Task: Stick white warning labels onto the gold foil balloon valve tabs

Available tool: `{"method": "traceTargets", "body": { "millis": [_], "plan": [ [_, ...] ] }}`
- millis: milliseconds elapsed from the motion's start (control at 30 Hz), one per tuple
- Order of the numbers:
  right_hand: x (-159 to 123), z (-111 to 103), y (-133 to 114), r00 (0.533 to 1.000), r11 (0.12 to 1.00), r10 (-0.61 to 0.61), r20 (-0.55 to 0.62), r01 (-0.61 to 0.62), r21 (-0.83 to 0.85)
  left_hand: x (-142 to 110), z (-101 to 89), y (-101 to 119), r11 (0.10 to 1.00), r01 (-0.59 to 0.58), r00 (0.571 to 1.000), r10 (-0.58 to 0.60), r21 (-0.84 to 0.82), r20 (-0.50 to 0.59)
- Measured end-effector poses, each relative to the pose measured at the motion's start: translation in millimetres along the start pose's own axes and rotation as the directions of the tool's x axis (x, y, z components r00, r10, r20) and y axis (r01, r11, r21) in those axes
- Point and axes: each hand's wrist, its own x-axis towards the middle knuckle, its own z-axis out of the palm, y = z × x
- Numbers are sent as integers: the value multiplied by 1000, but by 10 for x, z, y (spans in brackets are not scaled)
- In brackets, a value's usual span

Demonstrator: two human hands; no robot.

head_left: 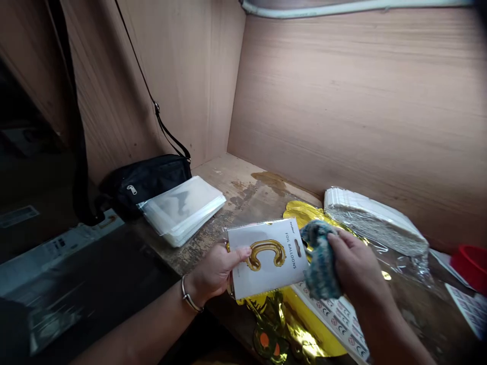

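Plywood walls box in a worn, stained tabletop; a pale pipe runs along the top. Landmark is the foil balloon packet, white card in plastic with a gold C on it, up at center between the two hands. Left hand pinches its left end, thumb flat on the printed face, fingers behind and mostly hidden. Packet's long axis runs left to right, right end a bit higher in view, so the hang-hole end points away from the left grip and at the right hand. Right hand has a blue-green knit cloth bunched between thumb and fingers, just beside that end. Can't tell if cloth and packet touch. Left hand is nearer the packet, already on it; the cloth sits between packet and right hand. Gold foil lies below and beyond the packet, with a strip of CE labels to the lower right. Off to the packet's upper left: stack of see-through sleeves, black bag behind it. To the packet's right: wrapped white stack, red container farther out.
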Motion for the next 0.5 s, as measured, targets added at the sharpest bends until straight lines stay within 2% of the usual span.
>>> {"method": "traceTargets", "body": {
  "millis": [33,67,133,167,200,233,267,300,333,367,400,500],
  "plan": [
    [-134,85,-83,989,987,-149,-15,148,-62,6,13,-13,1000,-3,1000,3,-6,2],
    [-266,179,-170,941,933,-339,-14,335,-131,11,25,-27,1000,-5,1000,5,-11,7],
    [-482,369,-318,762,739,-643,76,643,-198,14,47,-51,1000,-5,1000,6,-21,20],
    [-543,456,-366,667,639,-727,165,745,-194,13,54,-58,1000,-4,1000,5,-26,27],
    [-564,528,-389,592,565,-766,249,806,-179,9,59,-62,1000,-3,999,4,-29,33],
    [-542,580,-386,548,524,-771,324,836,-165,3,60,-60,1000,-1,999,2,-31,37],
    [-482,608,-358,551,526,-749,369,832,-175,-5,58,-50,1000,2,999,0,-30,39],
    [-391,606,-311,600,565,-704,380,797,-213,-15,53,-33,1000,3,999,-2,-27,38],
    [-281,574,-251,671,619,-647,363,740,-264,-25,45,-7,1000,4,999,-4,-21,37],
    [-168,513,-185,759,684,-572,312,651,-330,-34,35,29,1000,4,999,-3,-14,33],
    [-65,425,-121,823,728,-511,248,567,-385,-39,24,74,1000,0,1000,0,-5,29],
    [74,84,20,922,816,-381,68,370,-445,-6,-9,253,999,-47,999,47,5,10]
  ]
}}
